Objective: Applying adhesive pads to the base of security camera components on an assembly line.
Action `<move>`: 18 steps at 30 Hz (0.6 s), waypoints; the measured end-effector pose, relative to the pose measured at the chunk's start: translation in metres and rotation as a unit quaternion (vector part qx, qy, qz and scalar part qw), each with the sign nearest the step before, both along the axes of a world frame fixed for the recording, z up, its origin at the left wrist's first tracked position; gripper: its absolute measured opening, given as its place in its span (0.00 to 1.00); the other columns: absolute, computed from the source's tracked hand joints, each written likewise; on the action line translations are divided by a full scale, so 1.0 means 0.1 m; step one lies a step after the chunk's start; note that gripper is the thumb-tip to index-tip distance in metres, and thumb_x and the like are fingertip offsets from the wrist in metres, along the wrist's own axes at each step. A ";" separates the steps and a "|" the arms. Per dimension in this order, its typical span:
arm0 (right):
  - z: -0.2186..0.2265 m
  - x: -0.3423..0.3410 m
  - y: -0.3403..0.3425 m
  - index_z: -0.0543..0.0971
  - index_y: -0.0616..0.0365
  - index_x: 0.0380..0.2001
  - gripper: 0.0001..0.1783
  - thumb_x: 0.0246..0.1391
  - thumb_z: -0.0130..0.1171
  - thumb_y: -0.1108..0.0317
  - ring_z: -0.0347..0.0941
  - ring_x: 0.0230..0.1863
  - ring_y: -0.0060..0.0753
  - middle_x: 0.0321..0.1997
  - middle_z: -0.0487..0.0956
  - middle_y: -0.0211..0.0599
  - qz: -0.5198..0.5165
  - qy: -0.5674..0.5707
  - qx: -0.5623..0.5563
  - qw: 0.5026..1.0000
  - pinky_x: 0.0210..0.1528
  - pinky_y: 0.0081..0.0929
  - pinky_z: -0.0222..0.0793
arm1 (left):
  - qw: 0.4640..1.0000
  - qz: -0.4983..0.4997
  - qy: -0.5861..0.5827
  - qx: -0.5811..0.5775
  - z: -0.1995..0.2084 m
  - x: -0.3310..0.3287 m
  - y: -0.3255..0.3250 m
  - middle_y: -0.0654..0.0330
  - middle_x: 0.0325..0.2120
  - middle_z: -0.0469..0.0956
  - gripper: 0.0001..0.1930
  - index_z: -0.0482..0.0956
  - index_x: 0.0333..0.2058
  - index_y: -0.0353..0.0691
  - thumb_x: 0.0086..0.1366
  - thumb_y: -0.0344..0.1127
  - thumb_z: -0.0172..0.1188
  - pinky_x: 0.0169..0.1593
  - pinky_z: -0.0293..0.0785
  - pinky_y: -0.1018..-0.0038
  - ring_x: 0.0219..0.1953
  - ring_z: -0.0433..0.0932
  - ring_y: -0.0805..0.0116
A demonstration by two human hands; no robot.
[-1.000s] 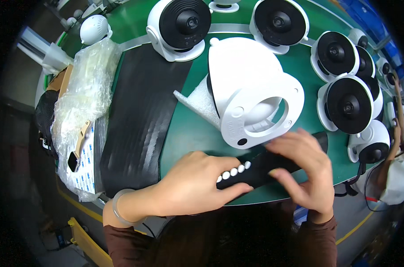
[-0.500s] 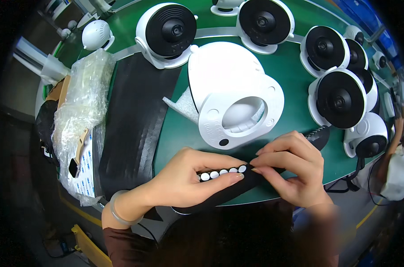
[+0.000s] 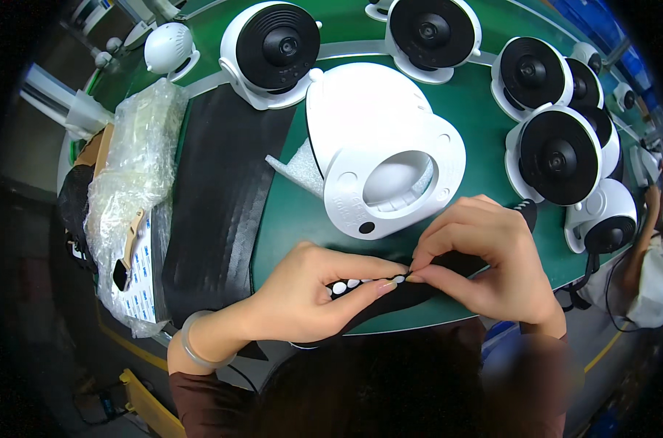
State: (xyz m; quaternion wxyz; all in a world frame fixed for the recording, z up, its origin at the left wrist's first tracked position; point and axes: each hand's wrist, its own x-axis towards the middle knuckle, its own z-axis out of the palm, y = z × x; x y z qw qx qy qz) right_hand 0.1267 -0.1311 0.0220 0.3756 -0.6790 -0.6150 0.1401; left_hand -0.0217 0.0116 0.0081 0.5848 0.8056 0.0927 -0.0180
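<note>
Between its thumb and fingers, my left hand grips a black strip bearing several white round pads. My right hand is closed in a pinch at the strip's right end, its fingertips against the edge pad; whether a pad has come loose is too small to tell. Just beyond my hands, a white camera lies face down on white foam. Its oval base faces up, with a round opening and one black round pad near the front edge.
White cameras with black fronts stand at the back and along the right. On the left lie a long black mat, bubble wrap and a white printed sheet. Another person's arm shows at far right.
My right hand has moved in against the strip's end and now pinches there. The strip has tilted, so fewer white pads show. My left hand keeps its grip.
</note>
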 end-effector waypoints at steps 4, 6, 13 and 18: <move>0.03 0.00 0.00 0.76 0.54 0.18 0.07 0.29 0.64 0.73 0.70 0.26 0.27 0.23 0.75 0.27 0.012 -0.059 0.013 0.998 0.29 0.21 0.58 | 1.000 0.011 -0.001 -0.005 0.01 0.01 -0.02 0.53 0.26 0.78 0.09 0.77 0.33 0.32 0.52 0.26 0.57 0.33 0.70 0.81 0.28 0.77 0.74; 0.00 -0.04 0.01 0.76 0.54 0.19 0.08 0.30 0.64 0.73 0.70 0.26 0.27 0.24 0.75 0.28 0.007 -0.095 0.039 0.995 0.30 0.22 0.59 | 1.000 0.014 -0.018 0.008 0.02 0.01 -0.01 0.55 0.24 0.78 0.09 0.77 0.34 0.32 0.52 0.26 0.57 0.31 0.70 0.82 0.26 0.75 0.77; -0.11 -0.05 -0.02 0.74 0.56 0.21 0.07 0.33 0.60 0.73 0.70 0.26 0.31 0.24 0.73 0.30 -0.004 -0.091 0.086 0.992 0.29 0.24 0.63 | 0.999 0.023 0.031 -0.015 0.05 0.01 0.00 0.59 0.21 0.77 0.09 0.77 0.34 0.32 0.53 0.27 0.56 0.29 0.68 0.84 0.24 0.72 0.81; -0.08 -0.02 -0.02 0.74 0.56 0.21 0.06 0.34 0.60 0.74 0.70 0.26 0.32 0.25 0.73 0.31 0.013 -0.064 0.084 0.994 0.30 0.23 0.64 | 0.999 0.030 -0.030 -0.013 -0.05 0.01 0.00 0.61 0.15 0.74 0.07 0.78 0.32 0.36 0.54 0.30 0.56 0.17 0.57 0.84 0.15 0.65 0.84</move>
